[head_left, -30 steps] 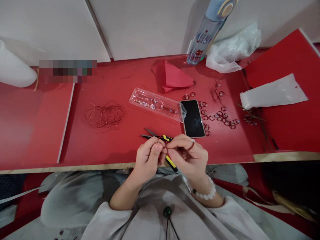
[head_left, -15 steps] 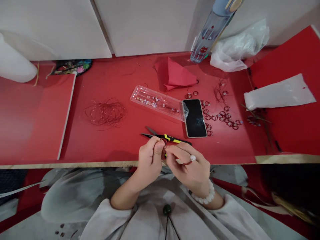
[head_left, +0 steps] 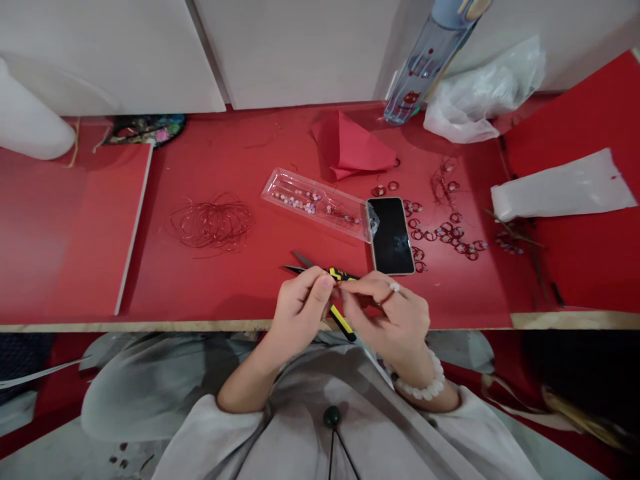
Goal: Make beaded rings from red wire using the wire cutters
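Note:
My left hand (head_left: 299,308) and my right hand (head_left: 393,319) meet at the front edge of the red table (head_left: 210,287), fingertips pinched together on a small red wire ring that is mostly hidden between them. Black and yellow scissors (head_left: 327,280) lie on the table right under my fingers, blades pointing left. My right hand wears a ring and a white bead bracelet. A coil of red wire (head_left: 210,225) lies to the left.
A clear plastic tray of small beads (head_left: 315,203) and a black phone (head_left: 393,235) lie just beyond my hands. Several finished red wire rings (head_left: 450,233) are scattered right of the phone. Farther back are a folded red cloth (head_left: 353,147), a bottle (head_left: 425,60) and plastic bags (head_left: 480,90).
My hands stayed pinched together on the wire ring, shifting slightly as the fingers worked it. My right hand turned a little. The view drifted slightly left.

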A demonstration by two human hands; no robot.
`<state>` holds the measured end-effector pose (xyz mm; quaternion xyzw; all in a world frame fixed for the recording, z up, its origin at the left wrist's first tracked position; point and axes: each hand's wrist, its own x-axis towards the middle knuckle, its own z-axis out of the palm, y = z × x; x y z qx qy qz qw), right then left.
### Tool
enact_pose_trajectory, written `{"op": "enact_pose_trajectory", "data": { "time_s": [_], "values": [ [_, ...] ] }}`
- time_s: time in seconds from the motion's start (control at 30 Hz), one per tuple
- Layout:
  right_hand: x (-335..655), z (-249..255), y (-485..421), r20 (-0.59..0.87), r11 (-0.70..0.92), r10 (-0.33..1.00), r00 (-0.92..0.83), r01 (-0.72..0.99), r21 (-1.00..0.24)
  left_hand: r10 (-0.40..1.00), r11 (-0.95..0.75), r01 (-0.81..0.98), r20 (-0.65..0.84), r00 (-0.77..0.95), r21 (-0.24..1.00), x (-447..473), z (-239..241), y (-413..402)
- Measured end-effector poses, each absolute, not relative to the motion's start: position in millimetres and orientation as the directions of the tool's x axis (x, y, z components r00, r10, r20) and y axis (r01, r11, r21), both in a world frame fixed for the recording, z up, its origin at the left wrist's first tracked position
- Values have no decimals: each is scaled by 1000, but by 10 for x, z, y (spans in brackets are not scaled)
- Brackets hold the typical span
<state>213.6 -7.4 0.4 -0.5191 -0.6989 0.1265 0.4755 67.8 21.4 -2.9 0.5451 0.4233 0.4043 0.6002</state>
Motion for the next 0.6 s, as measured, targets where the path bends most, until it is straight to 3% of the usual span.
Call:
{"op": "enact_pose_trajectory", "data": {
  "time_s": [0.1,0.3,0.5,0.6],
  "values": [
    [2142,-18,-72,526,420,851,-5,608,-674,917,80,-66,-47,395,995,612,-47,245],
    [2145,-21,-66,549,446,832,-74,677,-585,905,-90,83,47,423,992,524,-29,273],
    [2141,-2,-72,484,414,875,20,486,-770,870,-387,211,279,407,898,487,19,232],
    [2149,4,-72,492,439,870,21,419,-795,911,-268,142,202,359,953,455,6,212]
  ]
}}
